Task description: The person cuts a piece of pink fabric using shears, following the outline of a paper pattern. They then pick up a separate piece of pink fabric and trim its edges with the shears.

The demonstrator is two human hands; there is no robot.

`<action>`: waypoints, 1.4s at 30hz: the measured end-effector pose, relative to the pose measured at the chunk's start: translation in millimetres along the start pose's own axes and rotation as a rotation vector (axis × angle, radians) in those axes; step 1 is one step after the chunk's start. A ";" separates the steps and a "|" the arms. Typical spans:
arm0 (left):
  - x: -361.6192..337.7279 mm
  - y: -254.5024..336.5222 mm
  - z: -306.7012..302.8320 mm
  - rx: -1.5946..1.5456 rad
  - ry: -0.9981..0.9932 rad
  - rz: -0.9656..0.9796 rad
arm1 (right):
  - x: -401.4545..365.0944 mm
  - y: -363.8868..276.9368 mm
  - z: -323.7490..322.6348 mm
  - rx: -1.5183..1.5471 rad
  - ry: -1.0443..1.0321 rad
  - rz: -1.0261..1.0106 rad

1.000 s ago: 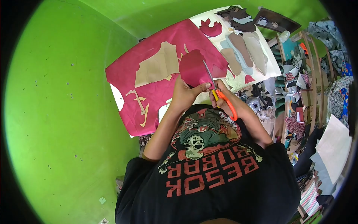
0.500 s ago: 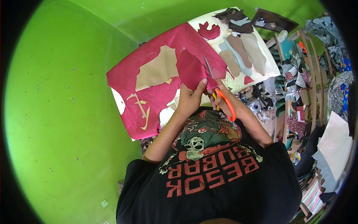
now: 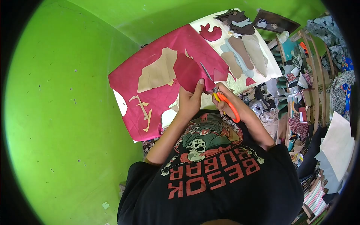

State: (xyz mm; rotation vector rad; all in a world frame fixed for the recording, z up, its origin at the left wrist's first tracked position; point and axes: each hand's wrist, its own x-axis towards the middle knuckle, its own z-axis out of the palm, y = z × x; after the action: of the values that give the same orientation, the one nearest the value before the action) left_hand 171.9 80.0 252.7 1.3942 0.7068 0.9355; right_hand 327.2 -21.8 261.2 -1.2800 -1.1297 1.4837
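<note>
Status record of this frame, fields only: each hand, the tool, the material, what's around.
Left hand: grips the near edge of the maroon piece, lifted above the table
Right hand: fingers through the orange handles of the scissors
Blades: at the piece's right edge; open or shut unclear
Beneath: large maroon sheet with holes cut out
Right of it: grey and tan cutouts on a pale board
Far right: shelves crammed with scraps
</note>
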 end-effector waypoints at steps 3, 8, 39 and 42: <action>-2.3 6.4 2.2 0.011 0.023 0.020 | 3.1 1.9 -0.1 0.120 0.022 0.096; -2.1 5.4 -1.0 -0.012 -0.007 0.005 | 2.2 5.4 2.2 0.161 0.057 0.060; -13.0 -3.6 -6.0 -0.275 -0.017 -0.104 | 46.9 -18.9 1.3 0.394 0.291 -0.176; -16.7 -10.1 -9.7 -0.292 0.051 -0.133 | 47.1 -26.4 3.1 0.299 0.299 -0.202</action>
State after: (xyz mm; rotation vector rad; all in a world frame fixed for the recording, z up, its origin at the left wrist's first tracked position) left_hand 156.8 70.9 240.0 1.0580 0.6631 0.9306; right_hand 319.9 29.5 276.7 -1.1000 -0.7825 1.2107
